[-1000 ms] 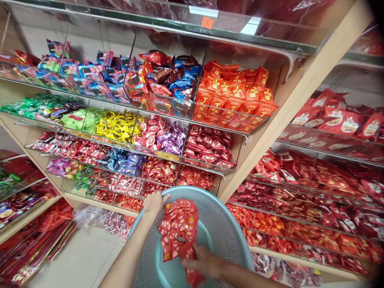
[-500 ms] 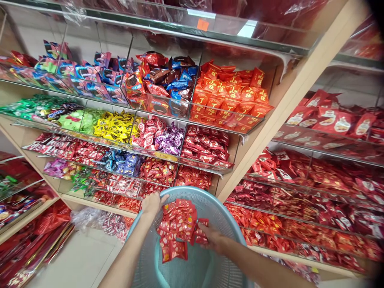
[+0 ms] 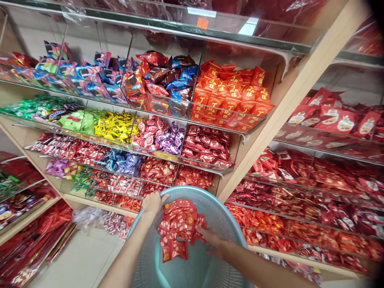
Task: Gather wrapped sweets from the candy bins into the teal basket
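A wooden shelving unit (image 3: 295, 92) is filling most of the view, its glass-fronted tiers holding rows of wrapped sweets and snacks, while a second bank of shelves, crowded with red packets (image 3: 336, 120), is standing beyond the slanting post on the right. In front, a round blue-green basket (image 3: 223, 224) with perforated walls is occupying the lower middle, its open top facing the wearer. Pale floor tiles (image 3: 81, 248) are showing to the left. On an upper tier, pink-and-blue packets (image 3: 90, 74) are lying along the left, and orange-red pouches (image 3: 232, 92) are filling the rightmost compartment. Inside the basket, a heap of red printed sachets (image 3: 177, 228) is lying left of the middle, some overlapping others. On the tier below the pouches, yellow sweets (image 3: 115, 126) are lying left of purple sweets (image 3: 174, 138), with red-and-white ones between. The left hand (image 3: 152, 202) is clasping the basket's upper-left rim, its thumb pointing rightward. The right hand (image 3: 214, 240) is resting inside the basket at the right edge of the heap, its fingertips near or against the sachets; its fingers are blurring, so whether they are pinching a sachet I cannot tell. An orange tag (image 3: 203, 23) is sitting on the top shelf edge.
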Motion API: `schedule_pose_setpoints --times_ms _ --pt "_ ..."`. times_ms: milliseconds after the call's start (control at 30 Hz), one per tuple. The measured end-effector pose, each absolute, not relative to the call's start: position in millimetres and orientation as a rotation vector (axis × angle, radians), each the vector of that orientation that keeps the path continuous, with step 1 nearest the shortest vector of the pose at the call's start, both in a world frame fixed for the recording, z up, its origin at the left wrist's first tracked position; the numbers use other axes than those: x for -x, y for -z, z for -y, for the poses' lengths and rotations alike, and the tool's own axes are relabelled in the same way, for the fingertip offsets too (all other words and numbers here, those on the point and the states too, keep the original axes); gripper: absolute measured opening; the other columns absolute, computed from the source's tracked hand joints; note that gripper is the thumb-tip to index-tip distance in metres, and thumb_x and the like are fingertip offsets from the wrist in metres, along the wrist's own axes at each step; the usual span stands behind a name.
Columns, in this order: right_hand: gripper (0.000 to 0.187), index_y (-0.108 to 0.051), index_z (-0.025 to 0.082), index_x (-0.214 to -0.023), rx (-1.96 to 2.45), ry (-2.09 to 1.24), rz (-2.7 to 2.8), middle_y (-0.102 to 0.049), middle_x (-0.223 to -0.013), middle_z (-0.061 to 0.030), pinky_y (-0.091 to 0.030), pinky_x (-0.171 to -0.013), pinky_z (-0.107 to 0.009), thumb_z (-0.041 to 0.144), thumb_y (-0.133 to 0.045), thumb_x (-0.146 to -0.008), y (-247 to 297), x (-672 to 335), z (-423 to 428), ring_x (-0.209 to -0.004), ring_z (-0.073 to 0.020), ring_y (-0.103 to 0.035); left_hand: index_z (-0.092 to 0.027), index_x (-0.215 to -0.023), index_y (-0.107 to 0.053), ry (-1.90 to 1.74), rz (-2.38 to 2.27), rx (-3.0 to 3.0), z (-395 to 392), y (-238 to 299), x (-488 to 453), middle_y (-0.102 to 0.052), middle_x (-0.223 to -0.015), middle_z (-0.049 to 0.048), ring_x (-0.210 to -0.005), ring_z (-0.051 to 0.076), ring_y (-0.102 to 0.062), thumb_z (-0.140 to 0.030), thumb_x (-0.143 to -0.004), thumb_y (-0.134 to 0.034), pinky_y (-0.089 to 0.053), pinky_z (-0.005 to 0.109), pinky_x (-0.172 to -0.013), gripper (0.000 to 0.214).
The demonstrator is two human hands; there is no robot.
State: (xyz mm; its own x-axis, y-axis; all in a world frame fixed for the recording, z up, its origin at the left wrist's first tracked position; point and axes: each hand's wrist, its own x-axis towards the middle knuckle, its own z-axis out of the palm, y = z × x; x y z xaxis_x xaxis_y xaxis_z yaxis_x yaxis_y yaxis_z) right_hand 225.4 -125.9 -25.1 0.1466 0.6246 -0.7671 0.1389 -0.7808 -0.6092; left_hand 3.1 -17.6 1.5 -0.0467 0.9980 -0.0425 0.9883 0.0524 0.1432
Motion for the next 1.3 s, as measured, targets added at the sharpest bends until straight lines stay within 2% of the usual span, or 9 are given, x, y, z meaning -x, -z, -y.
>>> schedule_pose_setpoints --times_ms 100,300,433,567,700,800,933,1167,1300 --pt "0.05 -0.046 0.019 -0.099 1.979 -1.696 0.644 -0.05 -0.112 -0.0088 -0.038 -0.081 -0.041 0.045 -0.06 -0.059 31 -226 129 -0.104 -0.025 -0.045 -0.016 -0.091 -0.058 -0.127 -2.187 -2.074 18 -1 -3 -0.063 -0.083 0.0131 -0.082 0.027 -0.058 -0.06 -0.075 -0.019 -0.043 0.035 -0.066 0.061" --pt "0.037 -0.048 0.016 -0.092 1.799 -1.655 0.627 -0.054 -0.106 -0.0084 -0.042 -0.075 -0.028 0.036 -0.056 -0.062 35 -228 116 -0.096 -0.019 -0.051 -0.016 -0.092 -0.057 -0.112 -2.18 -2.064 19 -2 -3 -0.062 -0.086 0.0143 -0.084 0.026 -0.057 -0.059 -0.076 -0.018 -0.042 0.034 -0.068 0.061" --pt "0.037 -0.045 0.017 -0.098 1.93 -1.472 0.765 -0.056 -0.099 -0.008 -0.044 -0.066 -0.03 0.034 -0.05 -0.066 37 -226 116 -0.088 -0.0202 -0.054 -0.016 -0.091 -0.057 -0.09 -2.184 -2.063 19 -2 -4 -0.063 -0.085 0.0134 -0.084 0.025 -0.057 -0.06 -0.076 -0.019 -0.041 0.032 -0.068 0.06" --pt "0.029 -0.047 0.018 -0.095 1.831 -1.041 1.554 -0.056 -0.092 -0.0056 -0.043 -0.07 -0.028 0.023 -0.047 -0.067 36 -212 131 -0.083 -0.0183 -0.054 -0.016 -0.091 -0.057 -0.092 -2.198 -2.059 19 -1 -4 -0.063 -0.085 0.0125 -0.083 0.025 -0.058 -0.06 -0.076 -0.019 -0.041 0.031 -0.068 0.06" --pt "0.038 -0.046 0.023 -0.1 1.581 -0.718 2.439 -0.049 -0.106 -0.0036 -0.042 -0.074 -0.027 0.021 -0.053 -0.063 28 -184 148 -0.09 -0.0185 -0.052 -0.015 -0.091 -0.057 -0.126 -2.2 -2.081 20 0 -4 -0.063 -0.083 0.0128 -0.082 0.027 -0.058 -0.06 -0.076 -0.017 -0.042 0.033 -0.066 0.062" --pt "0.046 -0.044 0.021 -0.105 1.725 -0.468 2.669 -0.05 -0.107 -0.0073 -0.044 -0.067 -0.027 0.017 -0.055 -0.06 31 -161 152 -0.088 -0.0208 -0.055 -0.015 -0.089 -0.058 -0.144 -2.197 -2.085 20 0 -3 -0.063 -0.083 0.0133 -0.081 0.028 -0.058 -0.06 -0.076 -0.015 -0.042 0.035 -0.066 0.064" --pt "0.038 -0.047 0.018 -0.102 1.801 -0.266 2.715 -0.056 -0.099 -0.01 -0.045 -0.062 -0.028 0.003 -0.04 -0.068 45 -141 148 -0.081 -0.02 -0.058 -0.016 -0.091 -0.057 -0.138 -2.194 -2.076 20 1 -3 -0.063 -0.084 0.0132 -0.082 0.026 -0.058 -0.06 -0.076 -0.017 -0.042 0.034 -0.067 0.062" --pt "0.049 -0.045 0.016 -0.102 1.825 -0.412 2.675 -0.057 -0.099 -0.0093 -0.042 -0.064 -0.029 0.008 -0.053 -0.055 34 -145 157 -0.082 -0.0244 -0.056 -0.016 -0.091 -0.057 -0.118 -2.188 -2.058 19 1 -3 -0.063 -0.086 0.014 -0.083 0.026 -0.058 -0.061 -0.075 -0.019 -0.042 0.034 -0.068 0.061" --pt "0.036 -0.044 0.018 -0.097 1.88 -0.595 2.473 -0.06 -0.085 -0.0048 -0.037 -0.056 -0.025 0.023 -0.05 -0.061 14 -175 157 -0.072 -0.0197 -0.058 -0.015 -0.09 -0.057 -0.144 -2.196 -2.081 18 2 -3 -0.063 -0.083 0.014 -0.081 0.026 -0.058 -0.062 -0.075 -0.018 -0.042 0.034 -0.066 0.063"
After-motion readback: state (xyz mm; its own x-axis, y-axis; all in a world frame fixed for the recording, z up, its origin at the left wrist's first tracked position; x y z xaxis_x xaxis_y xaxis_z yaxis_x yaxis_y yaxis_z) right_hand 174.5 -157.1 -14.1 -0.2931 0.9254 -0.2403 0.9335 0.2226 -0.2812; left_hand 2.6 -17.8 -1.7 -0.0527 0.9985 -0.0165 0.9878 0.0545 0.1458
